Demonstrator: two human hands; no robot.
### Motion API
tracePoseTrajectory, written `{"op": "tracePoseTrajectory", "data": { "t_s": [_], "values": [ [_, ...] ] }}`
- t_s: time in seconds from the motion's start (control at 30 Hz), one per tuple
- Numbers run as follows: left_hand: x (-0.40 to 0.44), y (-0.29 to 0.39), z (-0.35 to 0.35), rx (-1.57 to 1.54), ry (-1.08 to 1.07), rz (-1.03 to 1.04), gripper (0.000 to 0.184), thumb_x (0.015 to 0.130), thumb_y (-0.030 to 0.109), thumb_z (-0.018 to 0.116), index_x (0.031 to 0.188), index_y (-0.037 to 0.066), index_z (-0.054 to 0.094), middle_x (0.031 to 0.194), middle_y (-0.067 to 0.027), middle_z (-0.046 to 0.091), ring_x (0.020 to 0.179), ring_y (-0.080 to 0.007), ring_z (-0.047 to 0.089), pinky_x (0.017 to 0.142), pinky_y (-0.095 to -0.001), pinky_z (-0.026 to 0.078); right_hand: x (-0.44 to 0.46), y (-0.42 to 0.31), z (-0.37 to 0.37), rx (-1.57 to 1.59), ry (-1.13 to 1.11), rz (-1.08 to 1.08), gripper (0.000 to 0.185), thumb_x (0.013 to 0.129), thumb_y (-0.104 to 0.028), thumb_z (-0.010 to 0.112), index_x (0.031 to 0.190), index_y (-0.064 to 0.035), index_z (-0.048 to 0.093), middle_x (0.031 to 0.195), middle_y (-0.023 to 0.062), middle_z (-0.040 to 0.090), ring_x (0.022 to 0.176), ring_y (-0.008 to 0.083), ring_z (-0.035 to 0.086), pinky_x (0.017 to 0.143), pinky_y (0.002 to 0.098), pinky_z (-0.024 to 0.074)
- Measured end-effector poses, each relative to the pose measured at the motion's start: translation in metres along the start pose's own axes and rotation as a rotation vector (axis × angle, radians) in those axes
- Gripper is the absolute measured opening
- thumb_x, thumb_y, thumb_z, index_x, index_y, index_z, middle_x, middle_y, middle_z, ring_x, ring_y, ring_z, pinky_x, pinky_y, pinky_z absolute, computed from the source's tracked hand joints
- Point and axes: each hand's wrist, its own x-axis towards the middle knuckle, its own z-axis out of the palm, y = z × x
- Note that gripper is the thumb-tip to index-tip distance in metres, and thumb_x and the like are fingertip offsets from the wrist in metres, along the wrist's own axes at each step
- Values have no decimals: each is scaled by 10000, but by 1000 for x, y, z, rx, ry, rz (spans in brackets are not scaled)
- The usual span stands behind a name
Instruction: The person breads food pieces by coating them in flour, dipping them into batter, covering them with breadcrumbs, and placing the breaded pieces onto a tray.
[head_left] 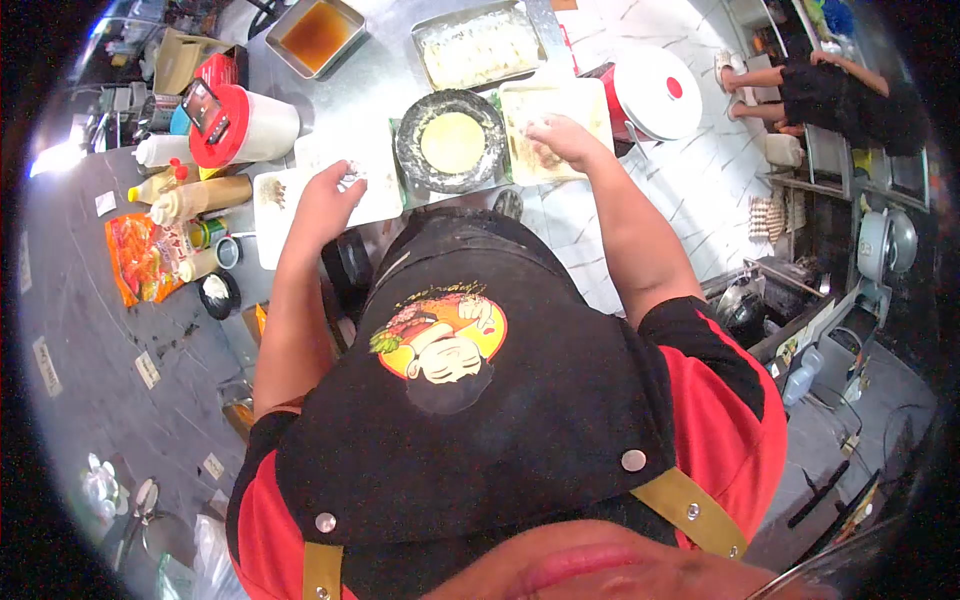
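Observation:
A black bowl with a white-dusted rim stands between my hands, holding a pale yellow liquid. My left hand is just left of it, above a white board or tray. Its fingers are bent together with whitish tips, and what they hold, if anything, is hidden. On the right, over a light tray with pale powder, is my right hand. Its fingers curl down near a small brownish patch, and I cannot make out what is in them.
Behind the bowl are a metal tray of pale floured pieces and a metal pan of brown liquid. A red-lidded tub with a phone, squeeze bottles and an orange packet stand left. A white-lidded bucket and another person are right.

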Motion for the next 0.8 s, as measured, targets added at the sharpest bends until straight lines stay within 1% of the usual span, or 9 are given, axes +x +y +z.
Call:
{"op": "tracePoseTrajectory", "data": {
  "t_s": [0.03, 0.13, 0.23, 0.33, 0.43, 0.53, 0.63, 0.73, 0.8],
  "values": [
    [0, 4, 1, -1, -4, -7, 361, 970, 262, 710, 1186, -28, 704, 1042, -253, 760, 970, -398, 742, 888, -453, 557, -3, -3, 4, -310, 84, -67, 465, 1006, -268, 725, 1387, -25, 620, 1071, 164, 727, 969, 277, 721, 766, 391, 608],
    [3, 3, 5, -41, -7, -18, 354, 971, 256, 711, 1183, -27, 704, 1034, -245, 764, 968, -388, 746, 882, -450, 559, -1, 6, -8, -435, 290, -128, 761, 905, -407, 778, 1515, -14, 548, 1258, 255, 717, 1203, 392, 702, 1072, 478, 544],
    [1, -2, 8, -38, 11, -14, 360, 971, 252, 710, 1194, -30, 705, 1032, -239, 767, 963, -378, 748, 882, -444, 558, -25, 9, 4, -775, 459, -135, 721, 873, -391, 784, 1470, -42, 582, 1331, 267, 672, 1311, 411, 640, 1101, 493, 529],
    [-2, -2, 10, -44, 17, -25, 373, 969, 256, 710, 1203, -36, 705, 1029, -242, 766, 951, -369, 748, 874, -443, 558, -55, -20, 52, -931, 399, -24, 755, 798, -317, 829, 1468, -66, 590, 1353, 285, 640, 1319, 423, 613, 1073, 489, 546],
    [-9, 10, 4, -52, -10, -87, 387, 967, 260, 712, 1211, -40, 704, 1029, -252, 762, 945, -368, 745, 873, -444, 556, -36, -11, 70, -926, 424, -67, 677, 821, -307, 810, 1426, -82, 605, 1307, 266, 660, 1304, 431, 632, 1115, 522, 518],
    [-8, -5, 8, -37, 21, -47, 395, 964, 266, 714, 1214, -40, 704, 1027, -255, 761, 941, -368, 744, 871, -444, 554, -7, 8, 59, -803, 360, -119, 657, 811, -284, 809, 1402, -67, 621, 1205, 260, 696, 1228, 422, 672, 1075, 539, 538],
    [-9, -6, 1, -31, -10, -106, 404, 963, 274, 713, 1214, -43, 704, 1031, -254, 761, 950, -384, 739, 880, -448, 552, 17, 39, 31, -673, 283, -402, 521, 880, -275, 773, 1347, -80, 651, 1104, 209, 734, 1127, 367, 715, 1027, 542, 551],
    [-12, -18, -1, 8, 25, -45, 410, 962, 281, 710, 1213, -44, 703, 1044, -262, 758, 975, -405, 736, 895, -454, 552, -4, 15, 5, 373, -48, 154, 370, 973, -294, 720, 1288, -106, 681, 1066, 134, 759, 1026, 274, 735, 930, 497, 579],
    [-13, -25, -2, 42, 47, -16, 403, 980, 269, 700, 1237, -42, 697, 990, -213, 768, 867, -305, 744, 828, -428, 570, -16, -3, -5, 646, -49, 194, 304, 1010, -286, 695, 1260, -113, 688, 1044, 81, 750, 939, 221, 726, 823, 439, 590]
  ]
}}
